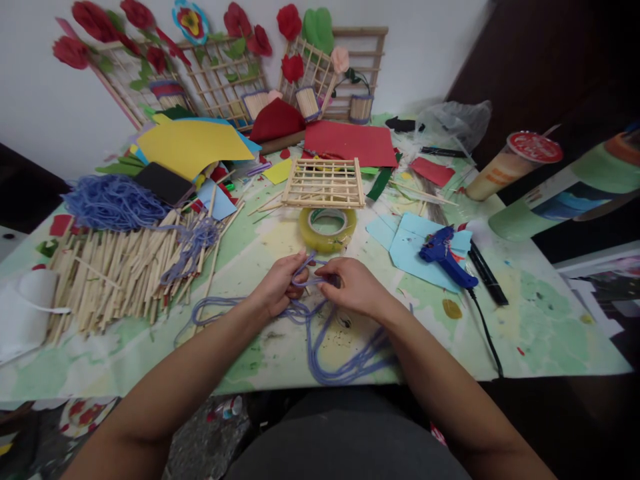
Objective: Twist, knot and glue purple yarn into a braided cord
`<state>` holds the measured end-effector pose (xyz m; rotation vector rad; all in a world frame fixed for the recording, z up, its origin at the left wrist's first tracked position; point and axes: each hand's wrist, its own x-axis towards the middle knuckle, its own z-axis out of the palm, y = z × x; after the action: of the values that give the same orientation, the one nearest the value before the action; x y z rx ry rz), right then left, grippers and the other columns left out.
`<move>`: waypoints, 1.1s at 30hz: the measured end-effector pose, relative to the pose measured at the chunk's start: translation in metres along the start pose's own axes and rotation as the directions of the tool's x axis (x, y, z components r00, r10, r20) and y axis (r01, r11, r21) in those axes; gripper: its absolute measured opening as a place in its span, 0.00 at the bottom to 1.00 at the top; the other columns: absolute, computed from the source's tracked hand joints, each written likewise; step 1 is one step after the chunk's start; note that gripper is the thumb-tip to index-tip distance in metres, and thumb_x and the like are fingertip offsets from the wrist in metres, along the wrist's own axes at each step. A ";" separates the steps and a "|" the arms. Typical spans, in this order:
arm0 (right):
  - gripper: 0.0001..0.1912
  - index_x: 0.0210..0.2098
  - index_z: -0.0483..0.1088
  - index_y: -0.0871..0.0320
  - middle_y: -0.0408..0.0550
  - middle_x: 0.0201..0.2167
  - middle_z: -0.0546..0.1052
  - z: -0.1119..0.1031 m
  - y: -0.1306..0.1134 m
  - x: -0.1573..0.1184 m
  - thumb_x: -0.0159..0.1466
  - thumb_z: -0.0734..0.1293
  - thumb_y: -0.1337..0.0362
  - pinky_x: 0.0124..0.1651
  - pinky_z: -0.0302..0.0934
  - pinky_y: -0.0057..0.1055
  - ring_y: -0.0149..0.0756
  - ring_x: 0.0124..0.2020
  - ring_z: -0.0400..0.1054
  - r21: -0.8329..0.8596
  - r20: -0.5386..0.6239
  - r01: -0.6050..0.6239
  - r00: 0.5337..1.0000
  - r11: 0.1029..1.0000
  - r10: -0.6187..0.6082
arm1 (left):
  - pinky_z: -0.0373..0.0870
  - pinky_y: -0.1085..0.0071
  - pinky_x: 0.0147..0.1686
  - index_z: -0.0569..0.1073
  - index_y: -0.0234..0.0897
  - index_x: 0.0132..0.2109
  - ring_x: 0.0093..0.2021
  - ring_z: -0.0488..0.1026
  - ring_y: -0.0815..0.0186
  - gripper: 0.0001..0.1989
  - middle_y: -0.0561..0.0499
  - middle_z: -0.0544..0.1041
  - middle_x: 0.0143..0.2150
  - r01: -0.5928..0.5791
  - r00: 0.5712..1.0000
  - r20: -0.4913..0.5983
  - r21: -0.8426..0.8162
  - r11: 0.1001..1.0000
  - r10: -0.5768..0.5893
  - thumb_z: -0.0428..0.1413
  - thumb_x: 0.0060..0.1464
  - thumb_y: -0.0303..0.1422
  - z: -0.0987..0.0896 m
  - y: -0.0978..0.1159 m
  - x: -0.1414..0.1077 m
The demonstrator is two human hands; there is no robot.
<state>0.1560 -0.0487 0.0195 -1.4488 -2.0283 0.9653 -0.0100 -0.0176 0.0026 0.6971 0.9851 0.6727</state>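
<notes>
Purple yarn (pixel 320 370) lies in loose loops on the table near its front edge, and strands of it run up into both hands. My left hand (pixel 280 283) is closed on the yarn, a loop standing out by the thumb. Close beside it, my right hand (pixel 353 287) pinches the yarn with thumb and forefinger. Just beyond the hands rests a roll of clear yellowish tape (pixel 327 230). Behind the tape is a small lattice of wooden sticks (pixel 325 183). Whether a knot is in the yarn cannot be made out.
Left are a heap of wooden sticks (pixel 125 280), a purple yarn pile (pixel 113 203) and a white object (pixel 25 310). Right lie a blue glue gun (pixel 447 257) with a cord, a drink cup (pixel 513 167) and a large bottle (pixel 565 190). Lattices with paper flowers lean behind coloured sheets (pixel 350 140).
</notes>
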 end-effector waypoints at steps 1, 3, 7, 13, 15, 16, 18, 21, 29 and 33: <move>0.10 0.34 0.77 0.60 0.48 0.30 0.76 0.000 0.000 0.000 0.56 0.66 0.62 0.36 0.55 0.30 0.36 0.32 0.66 0.023 0.008 0.014 1.000 1.000 -0.014 | 0.38 0.82 0.12 0.62 0.36 0.29 0.12 0.42 0.80 0.15 0.62 0.54 0.15 -0.027 1.000 -0.007 0.022 0.999 0.027 0.57 0.53 0.41 0.001 -0.001 0.000; 0.12 0.33 0.77 0.60 0.49 0.29 0.76 -0.002 0.001 0.000 0.56 0.67 0.59 0.37 0.56 0.30 0.36 0.32 0.66 0.117 0.005 0.034 0.999 0.993 -0.035 | 0.39 0.82 0.12 0.62 0.36 0.29 0.13 0.42 0.79 0.13 0.63 0.53 0.15 -0.058 0.998 -0.022 0.039 0.998 0.059 0.59 0.51 0.37 0.002 -0.002 -0.001; 0.15 0.31 0.77 0.60 0.48 0.27 0.75 -0.015 0.005 -0.002 0.56 0.68 0.53 0.37 0.58 0.32 0.35 0.30 0.67 0.590 -0.064 0.017 0.998 0.807 0.026 | 0.39 0.81 0.12 0.65 0.36 0.33 0.13 0.42 0.79 0.09 0.64 0.52 0.14 -0.067 0.997 -0.045 0.024 0.997 0.068 0.59 0.49 0.33 0.004 -0.002 -0.001; 0.19 0.25 0.73 0.55 0.43 0.20 0.67 -0.055 0.019 -0.012 0.58 0.64 0.46 0.39 0.61 0.37 0.35 0.28 0.65 0.940 -0.292 0.269 0.953 0.209 0.083 | 0.38 0.81 0.13 0.66 0.36 0.35 0.13 0.40 0.79 0.07 0.64 0.52 0.14 -0.047 0.994 -0.097 0.042 0.998 0.051 0.57 0.50 0.31 0.004 -0.001 -0.002; 0.18 0.25 0.72 0.55 0.43 0.22 0.68 -0.073 0.027 -0.016 0.59 0.64 0.48 0.40 0.62 0.36 0.34 0.30 0.66 0.897 -0.440 0.429 0.889 0.103 0.126 | 0.38 0.81 0.13 0.65 0.37 0.35 0.13 0.40 0.79 0.07 0.64 0.52 0.14 -0.052 0.992 -0.109 0.034 0.998 0.056 0.57 0.50 0.30 0.005 0.000 -0.002; 0.17 0.25 0.71 0.55 0.43 0.23 0.69 -0.083 0.031 -0.018 0.61 0.63 0.49 0.41 0.62 0.35 0.32 0.30 0.66 0.854 -0.519 0.517 0.841 0.052 0.156 | 0.37 0.81 0.13 0.65 0.37 0.35 0.13 0.41 0.78 0.07 0.64 0.52 0.14 -0.057 0.992 -0.113 0.033 0.998 0.060 0.57 0.50 0.30 0.005 0.000 -0.002; 0.19 0.26 0.71 0.57 0.43 0.25 0.69 -0.100 0.040 -0.024 0.65 0.58 0.52 0.41 0.62 0.32 0.29 0.31 0.67 0.742 -0.646 0.670 0.722 -0.017 0.250 | 0.37 0.81 0.13 0.65 0.37 0.35 0.13 0.41 0.78 0.07 0.64 0.52 0.14 -0.067 0.991 -0.116 0.037 0.997 0.071 0.57 0.49 0.30 0.005 0.000 -0.002; 0.20 0.27 0.71 0.57 0.42 0.26 0.69 -0.116 0.050 -0.031 0.67 0.53 0.60 0.37 0.60 0.29 0.26 0.29 0.68 0.531 -0.800 0.831 0.428 0.165 0.421 | 0.38 0.81 0.13 0.66 0.37 0.34 0.14 0.41 0.78 0.08 0.63 0.52 0.14 -0.072 0.990 -0.118 0.047 0.996 0.077 0.58 0.49 0.30 0.005 0.000 -0.003; 0.07 0.32 0.70 0.55 0.44 0.24 0.68 -0.083 0.060 -0.009 0.63 0.61 0.63 0.34 0.59 0.35 0.34 0.27 0.66 0.058 -0.945 0.244 0.325 0.968 -0.025 | 0.39 0.81 0.13 0.66 0.36 0.35 0.14 0.41 0.78 0.09 0.63 0.52 0.14 -0.073 0.989 -0.124 0.076 0.994 0.082 0.59 0.47 0.31 0.007 -0.001 -0.004; 0.13 0.37 0.74 0.59 0.56 0.36 0.72 -0.045 0.045 -0.001 0.57 0.69 0.57 0.46 0.56 0.47 0.49 0.42 0.65 -0.296 -0.570 -0.309 0.817 0.904 0.093 | 0.39 0.82 0.13 0.66 0.36 0.35 0.14 0.42 0.79 0.10 0.63 0.53 0.15 -0.084 0.988 -0.123 0.091 0.992 0.095 0.59 0.47 0.32 0.007 -0.001 -0.005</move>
<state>0.2167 -0.0287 0.0143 -1.9115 -1.6933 0.1673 -0.0050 -0.0234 0.0071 0.7851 1.1100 0.7647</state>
